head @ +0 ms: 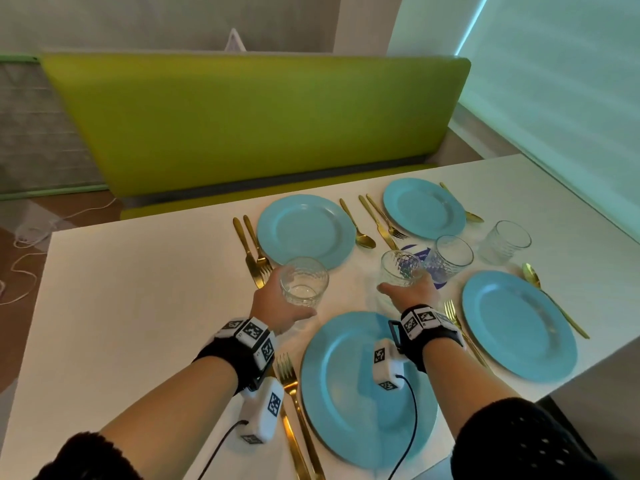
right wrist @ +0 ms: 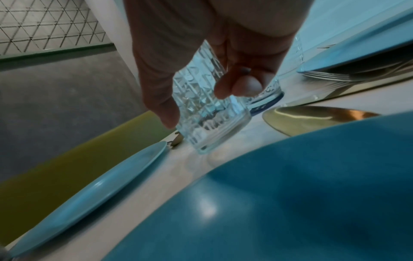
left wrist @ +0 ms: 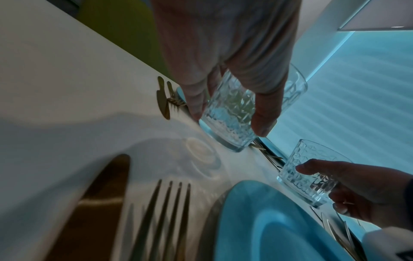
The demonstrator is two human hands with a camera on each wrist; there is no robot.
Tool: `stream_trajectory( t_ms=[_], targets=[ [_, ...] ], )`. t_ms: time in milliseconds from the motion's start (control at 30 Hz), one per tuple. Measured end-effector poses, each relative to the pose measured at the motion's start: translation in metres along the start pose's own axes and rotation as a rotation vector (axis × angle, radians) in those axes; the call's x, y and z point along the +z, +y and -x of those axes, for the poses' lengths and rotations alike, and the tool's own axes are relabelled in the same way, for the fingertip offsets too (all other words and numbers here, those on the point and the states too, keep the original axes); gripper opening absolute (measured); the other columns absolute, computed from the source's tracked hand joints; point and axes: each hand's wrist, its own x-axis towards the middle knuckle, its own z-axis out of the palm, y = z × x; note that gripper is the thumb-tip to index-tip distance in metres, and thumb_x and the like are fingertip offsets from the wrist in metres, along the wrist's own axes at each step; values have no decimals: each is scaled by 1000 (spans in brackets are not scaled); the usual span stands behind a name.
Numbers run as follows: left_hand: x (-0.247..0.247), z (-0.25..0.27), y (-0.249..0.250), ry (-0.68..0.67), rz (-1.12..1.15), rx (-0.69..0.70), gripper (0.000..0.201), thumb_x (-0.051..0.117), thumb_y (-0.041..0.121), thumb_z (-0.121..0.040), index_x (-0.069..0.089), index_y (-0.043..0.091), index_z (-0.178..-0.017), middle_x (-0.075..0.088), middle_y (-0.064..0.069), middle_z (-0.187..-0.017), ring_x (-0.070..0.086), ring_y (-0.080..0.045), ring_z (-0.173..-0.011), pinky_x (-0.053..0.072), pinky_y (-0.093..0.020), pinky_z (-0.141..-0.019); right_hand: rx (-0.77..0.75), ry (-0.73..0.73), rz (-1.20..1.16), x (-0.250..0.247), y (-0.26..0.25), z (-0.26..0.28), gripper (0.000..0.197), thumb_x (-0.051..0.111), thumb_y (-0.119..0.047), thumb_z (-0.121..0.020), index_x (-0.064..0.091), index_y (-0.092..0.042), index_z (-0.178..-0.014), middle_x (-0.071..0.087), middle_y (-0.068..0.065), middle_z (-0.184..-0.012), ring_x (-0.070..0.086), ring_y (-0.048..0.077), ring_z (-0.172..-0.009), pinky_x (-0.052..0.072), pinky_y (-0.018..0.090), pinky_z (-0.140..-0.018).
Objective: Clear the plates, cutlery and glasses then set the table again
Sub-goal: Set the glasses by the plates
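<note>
- Glasses are the things in hand. In the head view the left hand [head: 277, 306] wraps a patterned tumbler, the left glass [head: 304, 281], just near the far-left plate [head: 306, 231], and the right hand [head: 412, 292] grips the right glass [head: 401, 271] beyond the near plate [head: 367, 389]. Two more glasses [head: 453, 256] [head: 505, 241] stand further right on the white bench [head: 138, 299], between the far-right plate [head: 424, 207] and the right plate [head: 519, 323]. Gold cutlery lies beside each plate, and a green seat back [head: 242, 123] stands behind the bench. Only this view shows all four settings at once; whether either held glass is lifted cannot be told here.
- Left wrist view: the left hand [left wrist: 223, 53] has its thumb and fingers [left wrist: 266, 116] curled down the sides of the left glass [left wrist: 230, 113], whose base hangs tilted, clear of the bench above its own shadow. A near fork [left wrist: 165, 217] and knife blade [left wrist: 96, 208] lie blurred beside the near plate [left wrist: 268, 220]. The right hand [left wrist: 357, 190] shows here too, pinching the right glass [left wrist: 310, 174].
- Right wrist view: the right hand [right wrist: 212, 44] clasps the right glass [right wrist: 208, 113] between thumb and curled fingertips [right wrist: 243, 86], the glass tilted with its base raised off the bench. A gold spoon bowl [right wrist: 312, 118] lies just beyond the near plate [right wrist: 290, 194].
</note>
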Motion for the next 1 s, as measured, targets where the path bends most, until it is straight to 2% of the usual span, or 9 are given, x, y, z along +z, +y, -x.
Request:
stream_trajectory(
  t_ms=[200, 333, 533, 867, 1000],
  targets=[
    [10, -5, 5, 1, -16, -18, 88, 87, 19, -58, 42, 20, -134, 58, -2, -130, 53, -21, -121, 39, -23, -94, 8, -20, -18, 4, 4, -11, 82, 83, -29, -63, 44, -12, -133, 56, 10, -129, 52, 28, -120, 42, 35, -100],
    [14, -8, 5, -5, -29, -22, 88, 87, 20, -59, 41, 20, -135, 57, -3, -131, 53, -22, -121, 38, -20, -91, 1, -34, -33, 4, 4, -15, 87, 84, -30, -63, 41, -12, -136, 54, 9, -133, 50, 28, -124, 40, 35, -104],
    [17, -9, 4, -9, -29, -32, 90, 87, 20, -60, 40, 20, -136, 56, -4, -132, 52, -22, -123, 36, -19, -90, 13, -53, -49, 5, 9, -14, 91, 86, -32, -62, 39, -11, -138, 53, 10, -135, 50, 28, -125, 40, 34, -103],
    [20, -8, -3, -18, -39, -61, 88, 88, 19, -59, 42, 20, -134, 57, -4, -130, 53, -23, -120, 37, -20, -89, 61, -104, -3, -9, 15, -21, 109, 88, -26, -59, 24, -16, -145, 51, 13, -137, 48, 32, -126, 41, 40, -103],
    [22, -9, -6, -35, -52, -71, 89, 87, 17, -60, 40, 20, -135, 56, -6, -131, 52, -24, -121, 36, -19, -89, 59, -104, 10, -16, 16, -23, 109, 87, -25, -61, 21, -19, -147, 50, 14, -137, 49, 33, -126, 41, 41, -102]
  ],
)
